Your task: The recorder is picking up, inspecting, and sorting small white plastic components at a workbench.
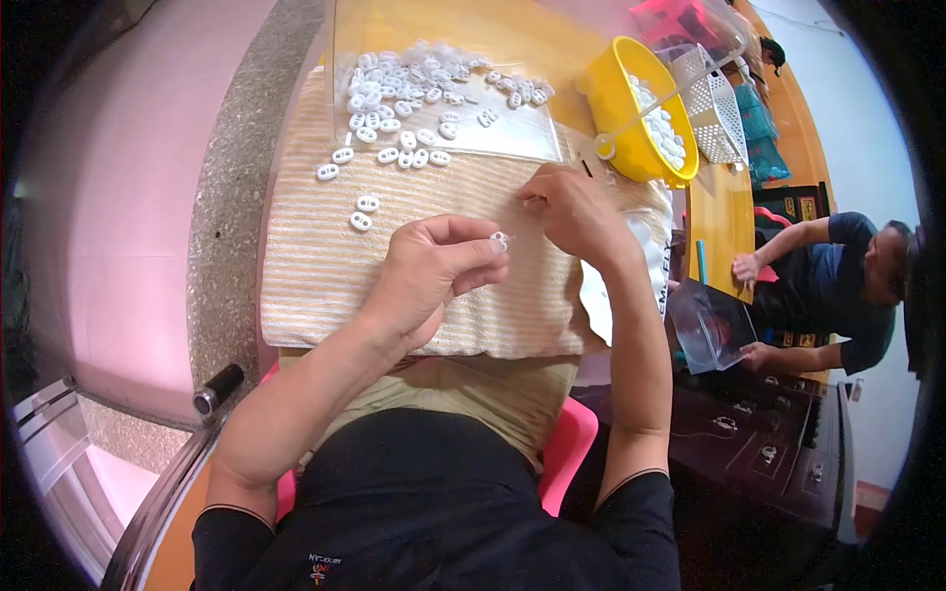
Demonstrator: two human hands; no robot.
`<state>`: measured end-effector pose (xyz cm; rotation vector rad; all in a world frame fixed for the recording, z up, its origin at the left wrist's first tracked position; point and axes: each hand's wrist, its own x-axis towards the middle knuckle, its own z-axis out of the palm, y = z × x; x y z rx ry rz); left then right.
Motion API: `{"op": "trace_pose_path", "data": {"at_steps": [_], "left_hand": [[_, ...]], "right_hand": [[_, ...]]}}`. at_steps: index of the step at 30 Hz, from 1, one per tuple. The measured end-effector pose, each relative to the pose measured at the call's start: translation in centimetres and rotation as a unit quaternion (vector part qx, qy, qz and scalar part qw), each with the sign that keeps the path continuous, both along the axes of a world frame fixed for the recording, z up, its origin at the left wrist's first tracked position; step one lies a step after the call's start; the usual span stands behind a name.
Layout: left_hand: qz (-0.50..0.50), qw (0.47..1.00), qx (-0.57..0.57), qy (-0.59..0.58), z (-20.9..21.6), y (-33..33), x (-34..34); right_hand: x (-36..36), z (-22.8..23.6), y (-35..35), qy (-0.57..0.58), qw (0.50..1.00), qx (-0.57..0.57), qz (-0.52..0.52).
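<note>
My left hand (434, 271) pinches a small white plastic piece (500, 239) between thumb and fingertips, and a round hole shows in it. Just to its right and a little farther away is my right hand (581, 212), its fingers curled together; whatever they grip, if anything, is too small to make out. Both hands are above a striped beige towel (325, 281). On the towel left of my hands lie two white oval pieces (368, 204), each with two dark holes. Beyond, a heap of similar white two-hole pieces (389, 89) spreads over a clear tray (512, 138) and its near edge.
A yellow basket (619, 108) of white pieces stands at the back right, beside a white perforated basket (724, 118). A white printed bag (631, 266) lies under my right forearm. Another person (838, 276) sits to the right, holding a clear plastic bag (709, 335).
</note>
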<state>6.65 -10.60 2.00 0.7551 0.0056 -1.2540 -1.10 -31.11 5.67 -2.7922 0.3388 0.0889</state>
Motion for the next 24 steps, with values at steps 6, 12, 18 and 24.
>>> {"op": "trace_pose_path", "data": {"at_steps": [6, 12, 18, 24], "left_hand": [[0.005, 1.000, -0.002, 0.000, -0.3, 0.0, 0.1], [0.006, 1.000, -0.002, 0.001, -0.2, 0.0, 0.2], [0.013, 1.000, 0.003, 0.000, -0.2, 0.1, 0.3], [0.009, 1.000, 0.005, -0.006, -0.3, 0.0, 0.3]], "right_hand": [[0.9, 0.1, 1.2, 0.028, 0.999, 0.002, -0.047], [0.1, -0.9, 0.8, -0.028, 0.999, 0.018, -0.015], [-0.8, -1.2, 1.8, -0.052, 0.997, 0.028, -0.040], [-3.7, -2.3, 2.1, -0.085, 0.937, 0.302, -0.154]]}}
